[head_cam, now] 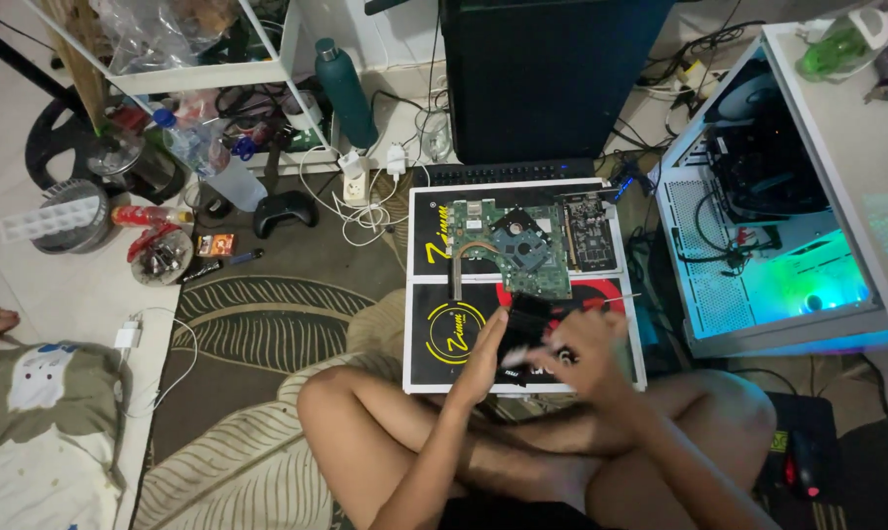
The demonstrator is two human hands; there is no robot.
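Hands meet on a flat black rectangular component (528,329): left hand (483,355) braces its nine-o'clock edge, right hand (589,345) pinches from three o'clock; green circuit board (514,250) lies at twelve.

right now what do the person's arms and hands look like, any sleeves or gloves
Both arms are bare, with no sleeves showing up to the frame edge. The left hand and right hand wear no gloves; no watch, band or ring is visible, though the fingers are partly blurred.

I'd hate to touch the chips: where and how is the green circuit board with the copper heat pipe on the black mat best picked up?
Probably by its bare edges: the green circuit board lies flat on the black mat, components upward. Pinch its left and right rims from the sides, away from the copper heat pipe at its left.
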